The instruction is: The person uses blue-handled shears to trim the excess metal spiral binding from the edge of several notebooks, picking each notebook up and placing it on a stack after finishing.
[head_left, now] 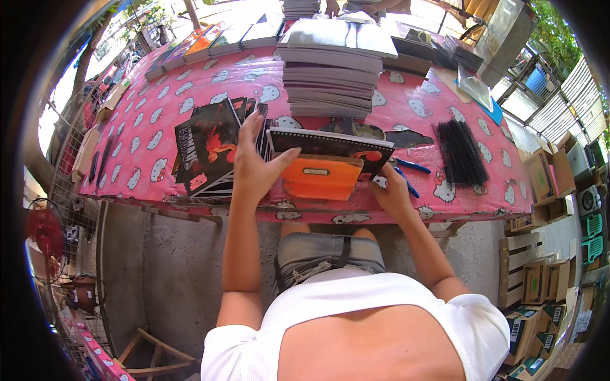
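A black-covered notebook [330, 145], punched along its upper edge, stands on its side in front of me. Against its near face is an orange block [321, 178] with a small metal label plate. My left hand [254, 155] is at the notebook's left end, fingers stretched upward and thumb reaching toward the orange block. At the lower right corner, my right hand [392, 193] has its fingers closed on the notebook; its fingertips are partly hidden. Blue-handled pliers [410, 174] lie just beyond that hand. Left of my left hand is a fanned pile of black-covered notebooks [206, 143].
A tall stack of punched paper blocks [330, 79] rises behind the notebook. Black plastic binding coils [460, 152] lie on the right of the pink patterned table [152, 120]. More book piles [210, 41] line the far edge. Another person's hand [332, 7] shows at the back.
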### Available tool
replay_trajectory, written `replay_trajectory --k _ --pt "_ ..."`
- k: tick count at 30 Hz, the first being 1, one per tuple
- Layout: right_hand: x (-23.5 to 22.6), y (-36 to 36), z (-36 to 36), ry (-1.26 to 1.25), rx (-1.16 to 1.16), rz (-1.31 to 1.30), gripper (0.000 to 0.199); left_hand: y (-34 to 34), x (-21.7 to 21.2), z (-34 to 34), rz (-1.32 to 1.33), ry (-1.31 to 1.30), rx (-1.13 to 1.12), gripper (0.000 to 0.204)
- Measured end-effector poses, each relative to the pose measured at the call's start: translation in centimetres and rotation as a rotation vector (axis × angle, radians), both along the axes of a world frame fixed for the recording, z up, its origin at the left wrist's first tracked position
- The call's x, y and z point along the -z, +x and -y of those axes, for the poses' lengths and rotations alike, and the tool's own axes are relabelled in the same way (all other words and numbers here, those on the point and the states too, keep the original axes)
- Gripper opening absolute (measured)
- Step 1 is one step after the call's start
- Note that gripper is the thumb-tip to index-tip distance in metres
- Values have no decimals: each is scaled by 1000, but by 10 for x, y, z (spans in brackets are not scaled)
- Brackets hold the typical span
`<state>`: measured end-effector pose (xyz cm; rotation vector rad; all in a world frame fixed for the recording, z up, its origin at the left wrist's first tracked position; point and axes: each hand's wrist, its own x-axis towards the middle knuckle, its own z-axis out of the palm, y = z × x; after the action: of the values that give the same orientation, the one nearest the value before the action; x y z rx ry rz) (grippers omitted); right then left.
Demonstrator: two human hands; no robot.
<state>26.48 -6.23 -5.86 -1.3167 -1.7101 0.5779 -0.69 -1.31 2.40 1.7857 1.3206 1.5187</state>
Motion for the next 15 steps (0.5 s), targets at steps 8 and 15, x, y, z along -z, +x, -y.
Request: replay_trajectory --k 8,15 --pt "11 13 4 167 -79 -140 67 -81 36 9 -732 107 -104 70" --pt "3 202 -92 -96 751 814 25 -7 2 -18 59 216 24 64"
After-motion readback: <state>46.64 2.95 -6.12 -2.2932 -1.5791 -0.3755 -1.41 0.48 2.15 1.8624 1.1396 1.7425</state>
